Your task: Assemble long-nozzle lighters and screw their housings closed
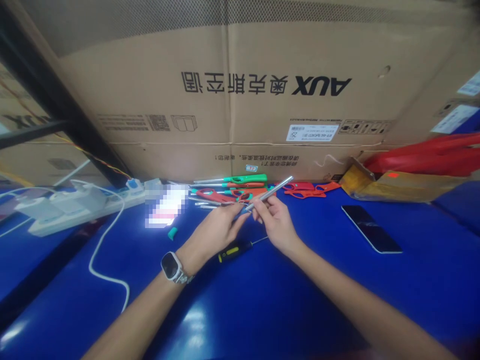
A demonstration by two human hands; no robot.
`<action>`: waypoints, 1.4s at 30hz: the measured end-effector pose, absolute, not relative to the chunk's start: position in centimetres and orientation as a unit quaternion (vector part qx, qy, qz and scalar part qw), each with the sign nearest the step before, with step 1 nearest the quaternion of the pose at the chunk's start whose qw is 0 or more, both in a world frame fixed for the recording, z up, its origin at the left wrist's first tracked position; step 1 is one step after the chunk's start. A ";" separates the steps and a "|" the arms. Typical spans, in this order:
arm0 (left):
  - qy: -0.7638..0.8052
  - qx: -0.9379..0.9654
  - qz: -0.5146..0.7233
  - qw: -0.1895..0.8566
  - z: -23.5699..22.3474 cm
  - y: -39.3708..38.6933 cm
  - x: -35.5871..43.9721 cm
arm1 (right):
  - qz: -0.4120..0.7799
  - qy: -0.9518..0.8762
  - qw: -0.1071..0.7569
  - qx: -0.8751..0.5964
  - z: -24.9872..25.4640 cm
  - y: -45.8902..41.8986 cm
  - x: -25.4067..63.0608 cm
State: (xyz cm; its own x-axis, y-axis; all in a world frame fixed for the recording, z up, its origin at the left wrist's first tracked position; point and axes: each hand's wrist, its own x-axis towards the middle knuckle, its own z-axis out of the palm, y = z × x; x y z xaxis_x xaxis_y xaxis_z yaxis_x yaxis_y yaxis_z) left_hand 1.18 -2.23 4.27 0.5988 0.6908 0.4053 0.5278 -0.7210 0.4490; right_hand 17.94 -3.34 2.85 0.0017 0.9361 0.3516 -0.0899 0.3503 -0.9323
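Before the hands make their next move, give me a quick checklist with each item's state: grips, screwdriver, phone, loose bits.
1. Tube gripped by the right hand: ok, between thumb and fingers.
2. Left hand grip at the tube's lower end: cannot tell, fingers hide it.
3. Screwdriver well away from the hands: not ok, it lies close by, its shaft pointing toward the right hand.
4. Dark phone apart from the hands: ok, it lies off to the right.
5. Green piece apart from the hands: ok, on the table left of them.
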 end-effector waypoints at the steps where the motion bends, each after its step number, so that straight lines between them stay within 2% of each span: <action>1: 0.343 0.886 0.282 0.134 4.2 -2.2 1.2 | 0.426 -0.560 0.604 -0.375 2.7 -3.4 17.9; 9: 0.390 0.881 0.263 0.044 4.2 -2.6 1.3 | 0.409 -0.515 0.651 -0.379 2.4 -3.8 17.2; 20: 0.380 0.887 0.258 0.041 4.3 -2.8 1.3 | 0.399 -0.526 0.643 -0.388 3.0 -3.7 17.3; 28: 0.428 0.878 0.216 -0.003 4.7 -3.0 1.5 | 0.400 -0.519 0.650 -0.385 3.3 -3.3 16.7; 35: 0.476 0.856 0.201 0.025 5.3 -2.8 0.1 | 0.474 -0.553 0.592 -0.346 3.0 -2.7 16.8; 38: 0.508 0.831 0.220 0.043 5.3 -2.1 -1.7 | 0.501 -0.589 0.539 -0.333 2.1 -1.9 16.6; 40: 0.533 0.814 0.225 0.056 5.1 -1.7 -3.3 | 0.453 -0.653 0.475 -0.377 1.5 -1.1 15.9; 42: 0.551 0.800 0.228 0.060 4.9 -1.3 -4.8 | 0.356 -0.729 0.403 -0.424 1.0 -0.3 14.8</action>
State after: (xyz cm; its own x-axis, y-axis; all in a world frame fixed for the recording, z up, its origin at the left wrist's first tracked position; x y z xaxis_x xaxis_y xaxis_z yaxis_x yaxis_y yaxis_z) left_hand -4.81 -1.32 4.88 0.2882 0.9097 0.2991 0.8553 -0.3850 0.3468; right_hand 14.77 -0.30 1.04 -0.3156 0.9051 0.2848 0.3313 0.3864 -0.8608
